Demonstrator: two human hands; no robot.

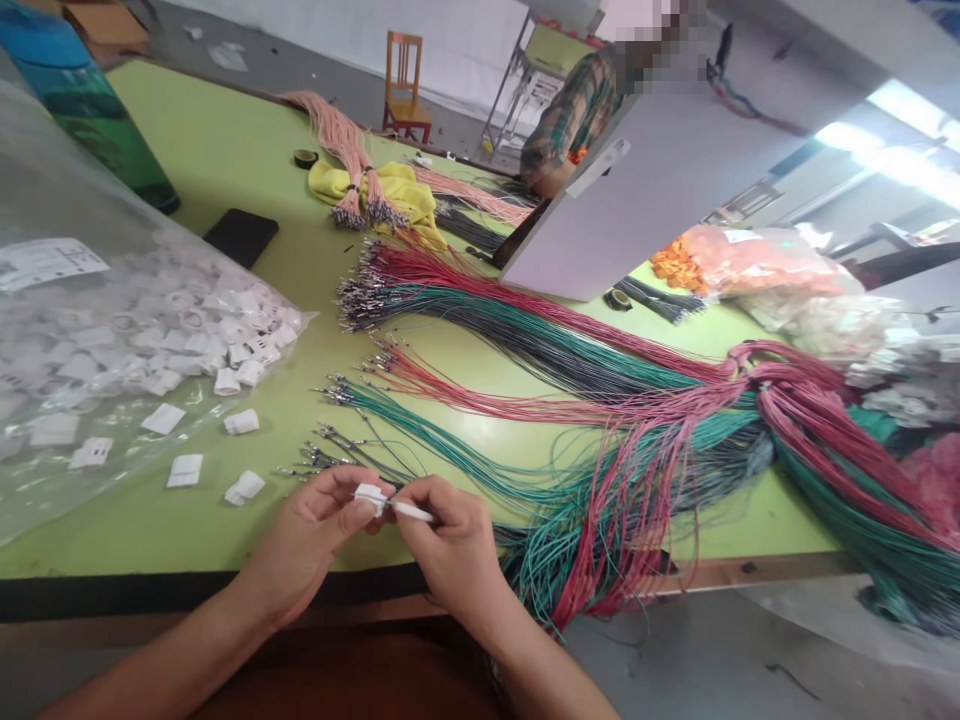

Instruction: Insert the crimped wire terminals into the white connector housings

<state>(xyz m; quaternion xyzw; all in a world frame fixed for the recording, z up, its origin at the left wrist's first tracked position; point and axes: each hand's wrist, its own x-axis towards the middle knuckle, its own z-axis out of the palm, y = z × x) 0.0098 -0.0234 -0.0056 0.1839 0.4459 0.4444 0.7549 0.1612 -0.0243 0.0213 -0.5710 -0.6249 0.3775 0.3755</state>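
Observation:
Pinched in the fingers of my left hand (319, 530) is a small white plastic connector housing (369, 496). My right hand (454, 535) is closed just beside it, its fingertips on what looks like a thin dark wire end at the housing. A slim white piece (414, 512) shows at the right thumb; I cannot tell what it is. Behind the hands lie dark wires (330, 450), green wires (420, 430) and red wires (450, 395) with metal terminals. Several loose housings, such as one white housing (184, 470), lie to the left.
A clear plastic bag (150, 330) of white housings fills the left side. Beyond it are a bottle (90, 110) and a black phone (241, 238). Thick wire bundles (810, 400) hang over the right edge. A grey panel (637, 180) stands mid-table; a person in a plaid sleeve (574, 120) is behind.

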